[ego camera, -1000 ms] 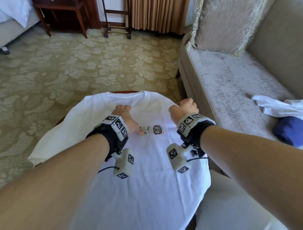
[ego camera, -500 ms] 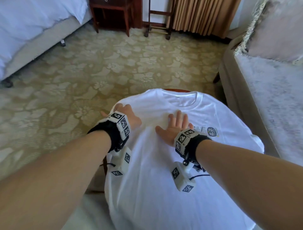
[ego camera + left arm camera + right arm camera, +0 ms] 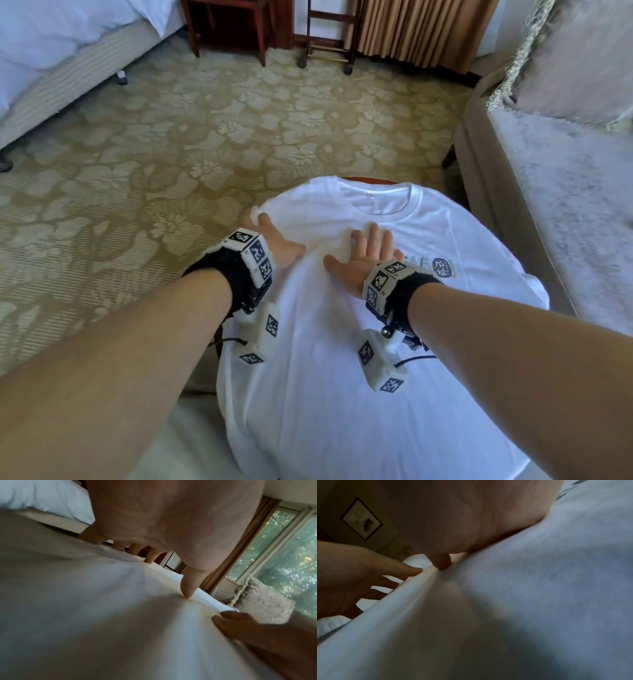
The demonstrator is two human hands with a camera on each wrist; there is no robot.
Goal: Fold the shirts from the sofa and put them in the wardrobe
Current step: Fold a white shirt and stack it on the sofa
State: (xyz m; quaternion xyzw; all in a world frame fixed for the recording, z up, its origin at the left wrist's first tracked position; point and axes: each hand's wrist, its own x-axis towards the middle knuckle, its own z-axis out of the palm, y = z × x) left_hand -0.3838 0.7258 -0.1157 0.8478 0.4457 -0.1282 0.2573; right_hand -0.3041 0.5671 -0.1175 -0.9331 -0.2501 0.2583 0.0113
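Observation:
A white T-shirt (image 3: 342, 394) lies face up over a small round table (image 3: 363, 180), collar at the far side and a round logo (image 3: 442, 268) on its chest. My left hand (image 3: 270, 233) rests with straight fingers on the shirt's left shoulder edge. In the left wrist view its fingertips (image 3: 149, 559) and thumb touch the cloth. My right hand (image 3: 370, 253) presses flat with spread fingers on the chest, just right of the left hand. A raised ridge of cloth (image 3: 412, 591) runs between the two hands. Neither hand grips anything.
A grey sofa (image 3: 565, 205) with a fringed cushion (image 3: 575, 58) stands close on the right. The bed (image 3: 51, 51) is at the far left. Dark wooden furniture (image 3: 229, 27), a luggage stand (image 3: 325, 41) and curtains (image 3: 421, 31) line the far wall. Patterned carpet (image 3: 205, 137) lies between.
A second ago both hands were curled near the shirt's chest. They have moved to its left side and opened flat. My view has swung left; little differs from half a second ago.

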